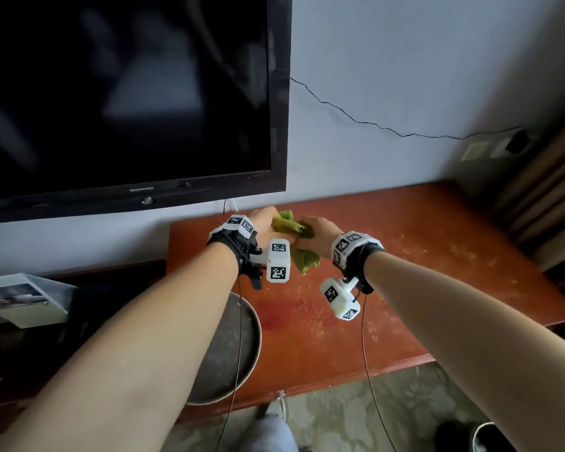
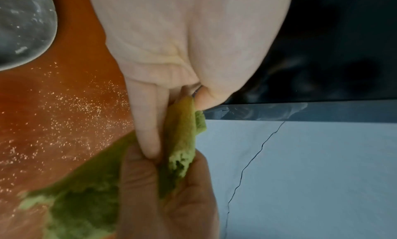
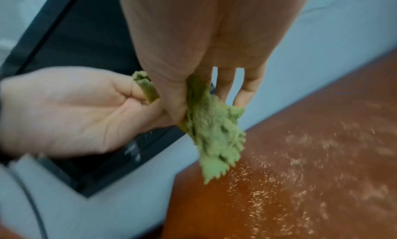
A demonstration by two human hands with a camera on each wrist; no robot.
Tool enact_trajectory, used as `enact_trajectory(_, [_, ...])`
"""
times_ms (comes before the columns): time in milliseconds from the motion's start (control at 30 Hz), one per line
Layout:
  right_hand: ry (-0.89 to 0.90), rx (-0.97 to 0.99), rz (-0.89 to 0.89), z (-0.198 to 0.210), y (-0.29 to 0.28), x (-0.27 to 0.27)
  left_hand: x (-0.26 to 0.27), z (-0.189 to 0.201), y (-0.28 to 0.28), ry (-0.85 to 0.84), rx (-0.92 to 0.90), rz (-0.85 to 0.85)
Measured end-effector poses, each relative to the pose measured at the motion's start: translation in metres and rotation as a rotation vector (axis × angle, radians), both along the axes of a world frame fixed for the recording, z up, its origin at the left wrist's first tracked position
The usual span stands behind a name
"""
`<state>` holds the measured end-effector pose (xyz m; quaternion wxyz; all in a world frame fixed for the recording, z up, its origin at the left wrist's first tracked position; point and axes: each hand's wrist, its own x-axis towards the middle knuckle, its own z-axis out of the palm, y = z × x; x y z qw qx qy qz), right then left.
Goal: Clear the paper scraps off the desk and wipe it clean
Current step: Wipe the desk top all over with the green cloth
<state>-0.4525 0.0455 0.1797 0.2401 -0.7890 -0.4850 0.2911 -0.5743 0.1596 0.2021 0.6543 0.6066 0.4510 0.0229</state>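
A crumpled green cloth [image 1: 296, 236] hangs in the air above the reddish-brown desk [image 1: 421, 256], held between both hands. My left hand [image 1: 264, 220] pinches its upper end, thumb against fingers [image 2: 150, 123]. My right hand [image 1: 317, 233] pinches the cloth [image 3: 212, 132] between thumb and forefinger, the other fingers [image 3: 247, 89] straight; a loose corner dangles below. Fine pale dust and crumbs [image 1: 323, 321] speckle the desk top [image 3: 311, 183]. No larger paper scraps show.
A black wall-mounted TV [image 1: 124, 99] hangs just left of the hands. A round grey tray [image 1: 232, 347] sits at the desk's near left corner. A thin black cable [image 1: 372, 122] runs along the wall to a socket. Curtains [image 1: 552, 190] stand at the right.
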Motion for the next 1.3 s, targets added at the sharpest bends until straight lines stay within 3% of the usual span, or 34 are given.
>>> enact_trajectory(133, [0.303,-0.094,-0.056,-0.021,0.012,0.012,0.015,-0.009,0.009,-0.034,-0.121,0.099])
enact_trajectory(267, [0.502,-0.151,-0.195,-0.045,0.032,0.026,0.024,-0.033,0.034,0.104,0.013,0.088])
enact_trajectory(400, [0.760,-0.139,-0.437,-0.062,0.057,0.044,0.026,-0.057,0.064,0.185,0.035,0.083])
enact_trajectory(467, [0.800,-0.122,-0.480,-0.070,0.070,0.051,0.026,-0.068,0.079,0.212,0.059,0.068])
enact_trajectory(733, [0.644,-0.222,-0.505,-0.112,0.119,0.063,0.016,-0.126,0.134,0.329,0.110,0.069])
enact_trajectory(867, [0.520,-0.350,-0.454,-0.133,0.130,0.064,0.009,-0.199,0.177,0.510,0.216,-0.035])
enact_trajectory(1000, [0.360,-0.426,-0.380,-0.152,0.144,0.069,-0.008,-0.174,0.174,0.640,0.375,-0.185])
enact_trajectory(1300, [0.055,-0.411,-0.366,-0.199,0.183,0.089,-0.023,-0.229,0.178,0.813,0.540,-0.372])
